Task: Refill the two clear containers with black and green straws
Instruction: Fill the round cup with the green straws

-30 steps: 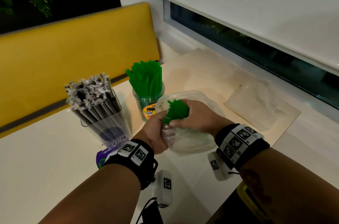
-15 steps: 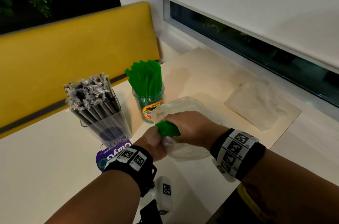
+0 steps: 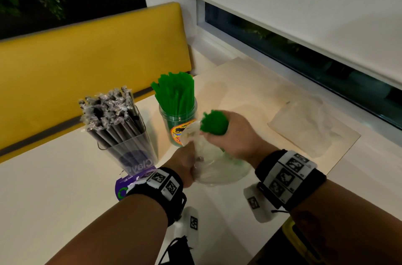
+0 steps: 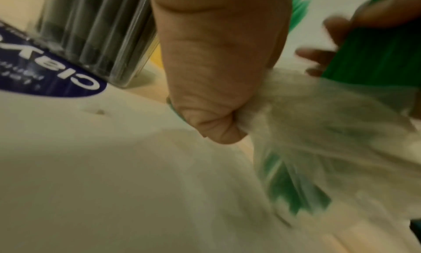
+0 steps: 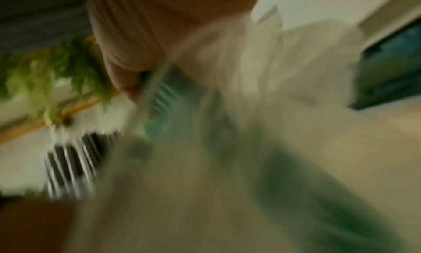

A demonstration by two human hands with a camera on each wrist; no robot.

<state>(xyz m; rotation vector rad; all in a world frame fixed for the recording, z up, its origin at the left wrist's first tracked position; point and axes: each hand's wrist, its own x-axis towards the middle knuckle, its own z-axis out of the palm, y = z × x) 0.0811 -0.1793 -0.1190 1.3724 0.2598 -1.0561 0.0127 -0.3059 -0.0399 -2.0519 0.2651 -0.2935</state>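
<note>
**Green straws come out of the bag**

At frame centre, the right hand [image 3: 232,134] clamps its fingers round a green straw bundle [image 3: 214,123], while the left hand [image 3: 185,161] pinches the plastic bag [image 3: 214,169]. Behind stand the green-straw jar [image 3: 178,121] and black-straw container [image 3: 128,145].

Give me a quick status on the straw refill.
Left hand grips plastic bag; right hand grips green straw bundle, partly out of bag. Green jar and black-straw container already stocked. Nothing blocking the jar.
</note>
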